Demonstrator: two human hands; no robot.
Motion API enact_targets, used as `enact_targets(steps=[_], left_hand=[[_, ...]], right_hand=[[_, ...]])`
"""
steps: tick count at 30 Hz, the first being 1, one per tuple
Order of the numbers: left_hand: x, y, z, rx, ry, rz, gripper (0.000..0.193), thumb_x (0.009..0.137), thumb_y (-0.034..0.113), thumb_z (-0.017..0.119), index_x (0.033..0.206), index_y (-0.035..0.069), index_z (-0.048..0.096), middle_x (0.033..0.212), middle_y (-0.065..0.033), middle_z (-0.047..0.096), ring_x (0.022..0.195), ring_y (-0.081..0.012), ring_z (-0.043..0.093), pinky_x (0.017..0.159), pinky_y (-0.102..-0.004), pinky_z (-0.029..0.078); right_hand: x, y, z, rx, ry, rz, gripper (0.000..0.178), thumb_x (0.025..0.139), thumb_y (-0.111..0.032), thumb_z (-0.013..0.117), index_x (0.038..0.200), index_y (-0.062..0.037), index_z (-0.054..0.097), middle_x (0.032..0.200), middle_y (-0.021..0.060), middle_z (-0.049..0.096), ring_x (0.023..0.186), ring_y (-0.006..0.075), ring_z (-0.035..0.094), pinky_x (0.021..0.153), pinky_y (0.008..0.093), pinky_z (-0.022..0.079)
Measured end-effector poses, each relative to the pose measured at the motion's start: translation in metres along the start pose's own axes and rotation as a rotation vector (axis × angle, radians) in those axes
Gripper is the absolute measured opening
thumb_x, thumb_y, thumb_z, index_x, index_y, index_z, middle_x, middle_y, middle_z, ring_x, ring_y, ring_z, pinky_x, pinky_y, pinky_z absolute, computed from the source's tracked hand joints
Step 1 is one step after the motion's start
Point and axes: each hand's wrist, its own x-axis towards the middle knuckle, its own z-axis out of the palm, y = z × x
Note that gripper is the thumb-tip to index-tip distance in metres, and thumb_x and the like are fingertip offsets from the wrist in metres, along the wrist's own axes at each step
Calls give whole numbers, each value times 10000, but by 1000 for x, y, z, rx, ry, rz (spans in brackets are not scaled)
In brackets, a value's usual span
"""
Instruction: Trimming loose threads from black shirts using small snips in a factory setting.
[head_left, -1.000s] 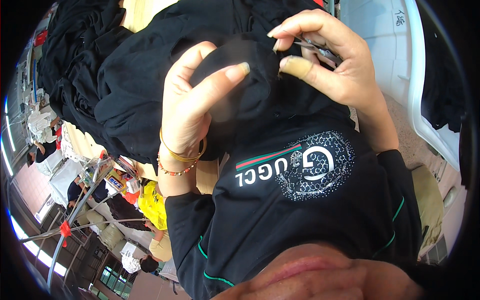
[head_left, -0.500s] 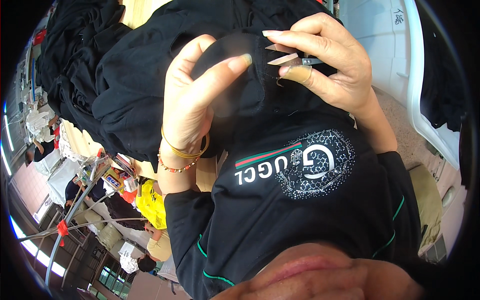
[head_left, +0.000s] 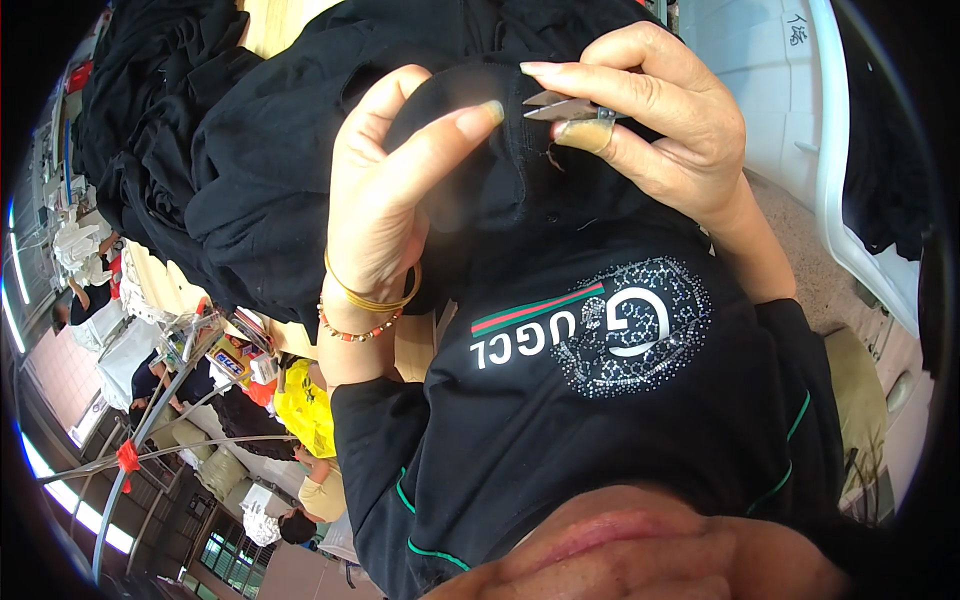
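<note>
My left hand is closed on a black garment, its thumb on top of the cloth near a stitched, curved seam. A gold bangle and a red beaded bracelet ring that wrist. In my right hand a pair of thread snips is pinched between thumb and fingers. Their pointed metal blades face left toward the seam, a small gap between the tips. Tan tape wraps my right thumb. A short loose thread hangs just below the thumb. Whether the blades touch the cloth I cannot tell.
A heap of black fabric covers much of the pale wooden table on the left. At the right stands a large white plastic bin near more black cloth. A yellow bag and other people are farther left.
The snips' blades have come closer together and shifted slightly left, toward the seam. My left hand has hardly moved.
</note>
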Motion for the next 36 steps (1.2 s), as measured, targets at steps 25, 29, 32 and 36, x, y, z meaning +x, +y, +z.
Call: enact_targets(steps=[25, 29, 32, 36], left_hand=[[4, 3, 1, 393, -383, 216, 389, 949, 100, 531, 1302, -63, 519, 1006, -82, 633, 984, -132, 585, 951, -247, 412], [-5, 14, 5, 349, -345, -42, 466, 958, 8, 540, 1405, -42, 416, 952, -49, 624, 813, -71, 546, 727, -180, 428], [-5, 19, 3, 454, -418, -41, 500, 947, -30, 539, 1427, -42, 397, 985, -66, 635, 829, -75, 556, 739, -181, 433], [-9, 12, 0, 449, -408, -19, 509, 935, -55, 552, 1423, -43, 408, 1009, -87, 653, 855, -79, 576, 755, -174, 439]], right_hand=[[14, -45, -31, 13, -91, 434, 416, 759, -106, 809, 1131, 38, 690, 858, 82, 649, 721, 163, 570, 658, 261, 442], [-2, -26, -26, -13, -142, 246, 407, 760, -92, 799, 1132, 36, 691, 887, 94, 662, 724, 165, 578, 640, 259, 440], [4, -43, -34, 13, -235, 395, 423, 766, -115, 804, 1146, 31, 689, 891, 92, 661, 736, 174, 593, 637, 265, 446], [-24, -16, -19, 51, -225, 149, 445, 734, 4, 767, 1170, 14, 679, 948, 89, 634, 810, 148, 601, 663, 228, 459]])
